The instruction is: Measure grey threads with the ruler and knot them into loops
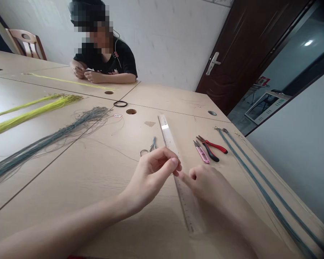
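Note:
My left hand [156, 172] is closed in a pinch above the clear ruler [187, 208], thumb pressed to the fingers. A fine thread [118, 150] runs over the table from the blue-grey bundle and passes behind this hand; a tiny pale tip shows at its fingertips. My right hand [207, 181] is curled beside it, its index fingertip meeting the left fingertips. Whatever lies between its thumb and finger is hidden. Just beyond my left hand lie small scissors [153, 143], partly covered by it. Pink thread snips [202, 153] and red-and-black pliers [212, 146] lie beyond my right hand.
Blue-grey threads [56, 138] and yellow threads [40, 111] lie in bundles on the left. More blue-grey strands [255, 180] line the right edge. A black ring [120, 104] rests near a table hole [131, 112]. A person [105, 54] sits opposite, hands together near a yellow strand.

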`<state>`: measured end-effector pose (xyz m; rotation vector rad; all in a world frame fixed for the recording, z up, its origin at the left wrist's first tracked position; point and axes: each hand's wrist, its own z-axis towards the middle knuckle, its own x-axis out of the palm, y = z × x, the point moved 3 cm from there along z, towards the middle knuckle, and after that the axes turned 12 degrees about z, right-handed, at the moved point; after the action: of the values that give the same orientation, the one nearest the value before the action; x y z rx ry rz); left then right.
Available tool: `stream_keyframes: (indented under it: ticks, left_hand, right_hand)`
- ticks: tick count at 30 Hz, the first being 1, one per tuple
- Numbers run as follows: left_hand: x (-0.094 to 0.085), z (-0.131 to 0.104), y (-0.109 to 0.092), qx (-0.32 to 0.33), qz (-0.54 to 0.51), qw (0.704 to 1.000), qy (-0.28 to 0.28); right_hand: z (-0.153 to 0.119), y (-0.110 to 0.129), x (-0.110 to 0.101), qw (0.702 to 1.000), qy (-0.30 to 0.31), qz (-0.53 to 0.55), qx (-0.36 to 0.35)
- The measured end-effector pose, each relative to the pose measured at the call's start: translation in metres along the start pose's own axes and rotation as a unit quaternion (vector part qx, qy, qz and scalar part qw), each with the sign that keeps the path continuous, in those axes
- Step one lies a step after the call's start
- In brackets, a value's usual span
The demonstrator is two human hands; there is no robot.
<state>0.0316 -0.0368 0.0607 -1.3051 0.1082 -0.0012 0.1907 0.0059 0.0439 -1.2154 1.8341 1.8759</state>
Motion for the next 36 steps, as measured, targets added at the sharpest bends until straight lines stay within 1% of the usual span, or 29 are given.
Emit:
stream_keyframes:
  ticks: [2, 3, 4, 5, 7, 8, 9, 12, 17, 21, 24, 27, 30, 34, 36]
  left_hand:
    - [0.002, 0.0, 0.001, -0.019, 0.017, 0.999, 0.031]
    - [0.004, 0.0, 0.002, -0.028, 0.03, 0.998, 0.049]
    - [0.005, 0.0, 0.003, -0.037, 0.044, 0.996, 0.067]
    - [0.007, -0.001, 0.004, -0.044, 0.057, 0.994, 0.083]
    - [0.009, -0.001, 0.006, -0.05, 0.08, 0.99, 0.107]
    - [0.01, 0.0, 0.007, -0.051, 0.089, 0.988, 0.114]
    - [0.011, 0.0, 0.008, -0.05, 0.097, 0.987, 0.118]
    - [0.011, 0.001, 0.008, -0.035, 0.123, 0.984, 0.12]
    - [0.01, 0.002, 0.01, -0.034, 0.142, 0.983, 0.11]
    - [0.01, 0.002, 0.01, -0.037, 0.16, 0.981, 0.107]
    - [0.009, 0.003, 0.008, -0.059, 0.161, 0.98, 0.103]
    - [0.008, 0.003, 0.005, -0.082, 0.123, 0.985, 0.09]
    - [0.008, 0.003, 0.001, -0.087, 0.062, 0.991, 0.08]
    - [0.011, -0.001, -0.003, -0.093, -0.008, 0.99, 0.103]
    - [0.012, -0.003, -0.005, -0.093, -0.03, 0.989, 0.113]
  right_hand:
    - [-0.002, 0.005, -0.011, 0.998, -0.056, 0.016, -0.015]
    - [-0.003, 0.008, -0.016, 0.996, -0.067, 0.052, -0.03]
    - [-0.004, 0.01, -0.018, 0.991, -0.062, 0.106, -0.047]
    - [-0.006, 0.013, -0.02, 0.983, -0.044, 0.168, -0.061]
    - [-0.009, 0.017, -0.019, 0.958, 0.008, 0.278, -0.077]
    - [-0.01, 0.018, -0.018, 0.946, 0.028, 0.313, -0.08]
    - [-0.011, 0.019, -0.016, 0.941, 0.041, 0.327, -0.079]
    - [-0.013, 0.021, -0.013, 0.938, 0.05, 0.33, -0.09]
    - [-0.013, 0.024, -0.012, 0.942, 0.029, 0.31, -0.126]
    - [-0.011, 0.02, -0.01, 0.941, 0.034, 0.32, -0.102]
    - [-0.009, 0.017, -0.01, 0.936, 0.032, 0.338, -0.093]
    - [-0.011, 0.018, -0.011, 0.932, 0.018, 0.344, -0.11]
    - [-0.015, 0.021, -0.01, 0.927, 0.001, 0.345, -0.145]
    - [-0.022, 0.025, -0.009, 0.919, -0.043, 0.34, -0.196]
    - [-0.024, 0.027, -0.008, 0.914, -0.053, 0.335, -0.222]
